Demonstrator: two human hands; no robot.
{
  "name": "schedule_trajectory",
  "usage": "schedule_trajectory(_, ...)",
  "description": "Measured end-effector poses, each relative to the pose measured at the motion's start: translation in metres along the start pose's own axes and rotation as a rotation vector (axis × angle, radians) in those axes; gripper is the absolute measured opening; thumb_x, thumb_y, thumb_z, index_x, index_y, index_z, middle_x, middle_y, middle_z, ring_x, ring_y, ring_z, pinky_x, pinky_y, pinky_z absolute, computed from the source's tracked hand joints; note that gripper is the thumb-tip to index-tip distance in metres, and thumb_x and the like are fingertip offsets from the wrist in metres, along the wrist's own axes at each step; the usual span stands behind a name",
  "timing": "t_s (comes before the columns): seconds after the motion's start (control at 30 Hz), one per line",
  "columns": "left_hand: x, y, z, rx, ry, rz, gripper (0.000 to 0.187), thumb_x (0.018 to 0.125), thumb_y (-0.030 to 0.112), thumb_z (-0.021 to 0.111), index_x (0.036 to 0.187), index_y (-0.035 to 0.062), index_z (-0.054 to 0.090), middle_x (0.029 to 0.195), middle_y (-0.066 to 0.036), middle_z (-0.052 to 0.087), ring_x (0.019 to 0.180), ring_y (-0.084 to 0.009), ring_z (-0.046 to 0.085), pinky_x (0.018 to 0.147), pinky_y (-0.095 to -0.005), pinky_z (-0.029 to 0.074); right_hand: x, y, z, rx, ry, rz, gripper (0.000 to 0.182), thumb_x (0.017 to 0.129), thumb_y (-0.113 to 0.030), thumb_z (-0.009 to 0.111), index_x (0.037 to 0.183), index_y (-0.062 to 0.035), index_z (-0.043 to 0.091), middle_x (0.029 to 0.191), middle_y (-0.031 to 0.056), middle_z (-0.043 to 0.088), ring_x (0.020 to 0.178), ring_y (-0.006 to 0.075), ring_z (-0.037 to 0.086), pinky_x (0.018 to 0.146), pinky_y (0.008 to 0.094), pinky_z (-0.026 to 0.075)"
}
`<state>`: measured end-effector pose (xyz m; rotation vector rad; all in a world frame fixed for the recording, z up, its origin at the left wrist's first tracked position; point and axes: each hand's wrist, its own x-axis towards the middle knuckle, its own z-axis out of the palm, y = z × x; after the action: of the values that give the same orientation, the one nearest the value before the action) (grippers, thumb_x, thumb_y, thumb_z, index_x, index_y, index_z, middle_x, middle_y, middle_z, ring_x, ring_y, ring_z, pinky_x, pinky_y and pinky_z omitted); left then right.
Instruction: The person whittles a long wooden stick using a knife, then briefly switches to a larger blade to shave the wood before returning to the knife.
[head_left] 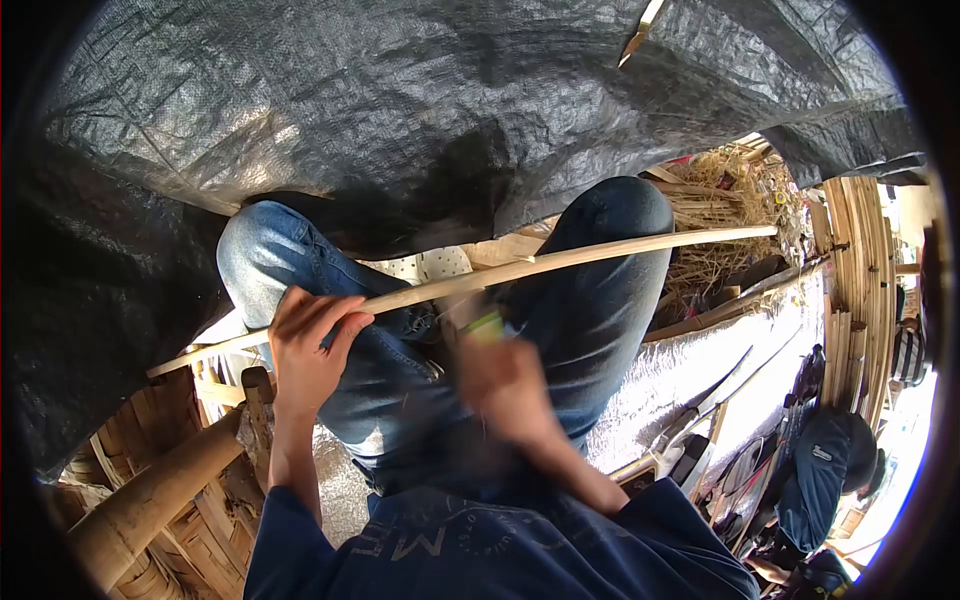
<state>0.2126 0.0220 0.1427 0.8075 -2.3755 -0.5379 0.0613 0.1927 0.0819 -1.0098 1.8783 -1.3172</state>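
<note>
A long, pale strip of bamboo or wood lies slantwise across my thighs, its right end higher than its left. My left hand is wrapped round it over one knee, thumb along the near side. Just below the strip's middle, my right hand is closed and smeared by motion. From its fist sticks a knife with a yellow-green part by the grip; its blurred blade comes up close to the strip. A small splinter stands out from the strip's edge right of the blade.
A dark tarp hangs in front of my knees, with a thin stick on it. A thick bamboo pole lies at left. Shavings heap at right, near bundled strips and several tools on silver sheeting.
</note>
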Motion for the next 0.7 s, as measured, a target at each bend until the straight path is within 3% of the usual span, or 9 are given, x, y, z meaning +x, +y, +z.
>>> schedule_trajectory(0.03,0.0,0.002,0.001,0.005,0.001,0.005,0.019,0.07,0.011,0.077,0.086,0.0062,0.069,0.078,-0.003,0.068,0.064,-0.0206,0.052,0.061,-0.0311,0.042,0.001,-0.008,-0.013,0.005,0.003,-0.004,0.02,0.097,-0.024,0.046,0.095,-0.0054,0.054,0.068,0.0013,0.053,0.058,0.0127,0.049,0.054,0.0236,0.042)
schedule_trajectory(0.1,-0.002,0.004,-0.001,-0.011,0.005,-0.014,0.02,0.069,0.011,0.077,0.087,0.0064,0.069,0.078,-0.004,0.068,0.065,-0.0206,0.053,0.061,-0.0315,0.043,0.004,-0.013,-0.038,-0.997,0.15,-0.484,0.023,0.095,-0.019,0.049,0.114,-0.0082,0.054,0.085,0.0021,0.052,0.067,0.0081,0.051,0.052,0.0262,0.04)
schedule_trajectory(0.3,-0.004,0.004,0.0,-0.042,0.017,-0.05,0.021,0.068,0.011,0.078,0.087,0.0063,0.068,0.077,-0.004,0.068,0.065,-0.0209,0.053,0.061,-0.0317,0.043,-0.007,0.009,-0.016,-1.178,0.026,-0.535,0.021,0.097,-0.023,0.046,0.111,-0.0099,0.054,0.088,0.0017,0.056,0.066,0.0098,0.052,0.047,0.0234,0.038)
schedule_trajectory(0.37,-0.005,0.002,-0.003,-0.025,0.008,-0.038,0.021,0.068,0.011,0.078,0.086,0.0064,0.068,0.076,-0.004,0.068,0.065,-0.0208,0.054,0.061,-0.0316,0.044,-0.009,0.004,-0.012,0.444,0.096,0.122,0.023,0.098,-0.019,0.043,0.118,-0.0101,0.05,0.087,0.0033,0.056,0.063,0.01,0.052,0.048,0.0211,0.039)
schedule_trajectory(0.4,-0.005,0.001,-0.003,-0.023,0.012,-0.032,0.021,0.068,0.011,0.078,0.086,0.0065,0.068,0.076,-0.004,0.067,0.065,-0.0207,0.054,0.061,-0.0317,0.044,-0.008,0.001,-0.013,0.443,0.09,0.123,0.023,0.098,-0.019,0.043,0.118,-0.0101,0.05,0.087,0.0033,0.056,0.063,0.01,0.052,0.048,0.0211,0.039)
schedule_trajectory(0.5,-0.005,0.001,0.0,-0.026,0.021,-0.031,0.021,0.068,0.011,0.078,0.086,0.0066,0.068,0.076,-0.004,0.067,0.066,-0.0204,0.054,0.061,-0.0314,0.044,0.0,-0.01,-0.032,0.833,0.229,0.381,0.023,0.097,-0.016,0.046,0.118,-0.0073,0.051,0.089,0.0045,0.057,0.07,0.0096,0.054,0.053,0.0226,0.043)
schedule_trajectory(0.7,-0.006,0.001,-0.001,-0.007,0.032,-0.013,0.02,0.069,0.012,0.078,0.085,0.0071,0.068,0.076,-0.003,0.067,0.065,-0.02,0.054,0.059,-0.0306,0.043,0.01,-0.012,-0.059,0.987,-0.031,0.203,0.013,0.096,-0.018,0.05,0.106,-0.0095,0.052,0.085,0.0008,0.056,0.064,0.0077,0.051,0.052,0.0212,0.042)
